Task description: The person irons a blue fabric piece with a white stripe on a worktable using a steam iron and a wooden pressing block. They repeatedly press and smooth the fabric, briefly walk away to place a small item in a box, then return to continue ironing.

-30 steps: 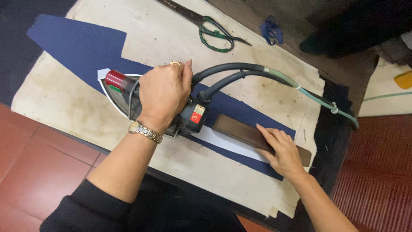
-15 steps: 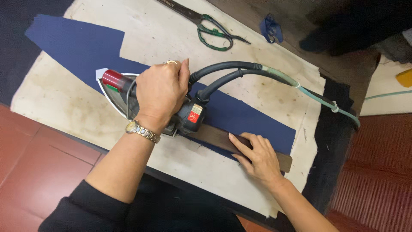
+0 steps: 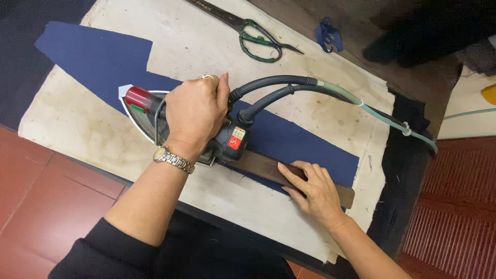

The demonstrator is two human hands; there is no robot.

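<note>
At the far left, red floor tiles (image 3: 36,181) are seen below the edge of a stained cream pad (image 3: 77,134) that covers the table. A long strip of navy cloth (image 3: 93,57) is laid across the pad, running from upper left down to lower right.

The iron (image 3: 206,132) is set on the cloth near the middle, its pointed nose and red cap turned to the left. Its handle is wrapped by the left hand (image 3: 196,111), fingers closed tightly around it, a wristwatch (image 3: 173,158) worn below; the grip looks firm enough for the iron to be steered along the strip. Two dark hoses (image 3: 268,90) are led off from the iron's rear to the right, joined to a pale green line (image 3: 392,124) that trails off the pad, probably kept behind so that the cloth is left free.

Just right of the iron, a brown wooden bar (image 3: 258,166) is laid along the cloth's near edge. It is pressed flat by the right hand (image 3: 312,188), fingers spread and open, nothing clasped; the edge appears to be held down and straight by it.

Beyond, at the top, green-handled shears (image 3: 258,39) are left lying on the pad, with a small blue scrap (image 3: 328,33) on the brown floor farther right. Black cloth (image 3: 408,170) hangs at the pad's right end, beside ribbed red flooring (image 3: 460,217).
</note>
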